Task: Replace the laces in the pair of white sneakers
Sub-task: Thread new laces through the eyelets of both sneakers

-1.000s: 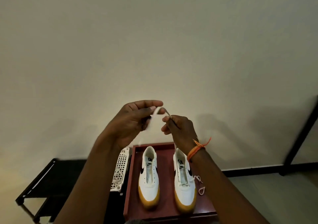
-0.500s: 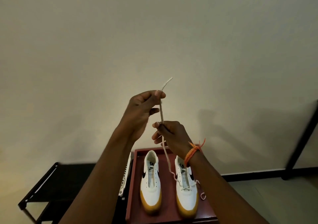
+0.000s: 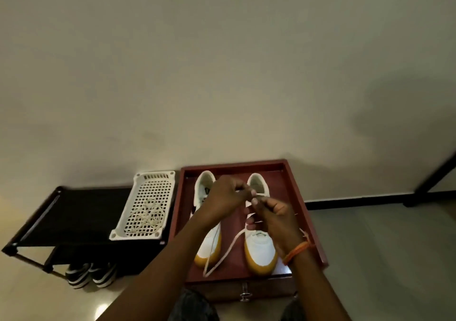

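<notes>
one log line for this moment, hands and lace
left hand: pinches white lace | right hand: pinches lace over right sneaker | sneakers in red tray

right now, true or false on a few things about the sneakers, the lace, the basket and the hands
1. Both white sneakers, left one and right one, sit inside the red wooden tray. True.
2. The left hand rests idle on the floor. False: it works the white lace with the right hand over the right sneaker.
3. The white basket lies left of the tray. True.
4. The basket holds a shoe. False: it holds coiled laces.
5. The lace is black. False: it is white.
</notes>
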